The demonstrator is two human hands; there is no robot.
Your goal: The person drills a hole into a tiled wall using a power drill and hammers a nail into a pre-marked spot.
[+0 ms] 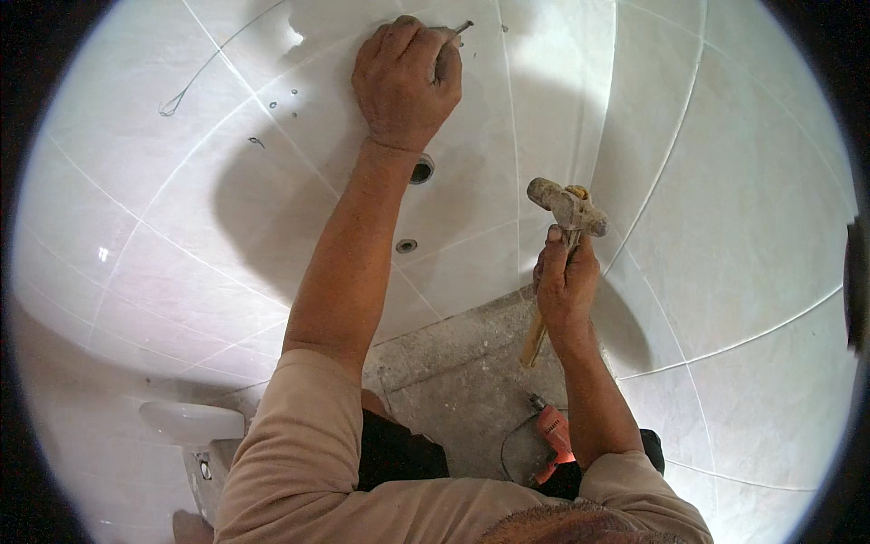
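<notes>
My left hand is raised against the white tiled wall, its fingers closed. A thin rod-like piece with a dark end sticks out past the thumb. Its exact kind and the part inside my grip are hidden. Lower and to the right, my right hand is wrapped round the handle of a hammer, close under its worn, dusty head. The lighter end of the handle hangs out below my fist. The hammer head is apart from the wall piece in my left hand.
Two round pipe openings show in the wall, a larger one and a smaller one. A looped wire hangs at upper left. On the concrete floor lies an orange power drill with its cord. A white ceramic fixture stands at lower left.
</notes>
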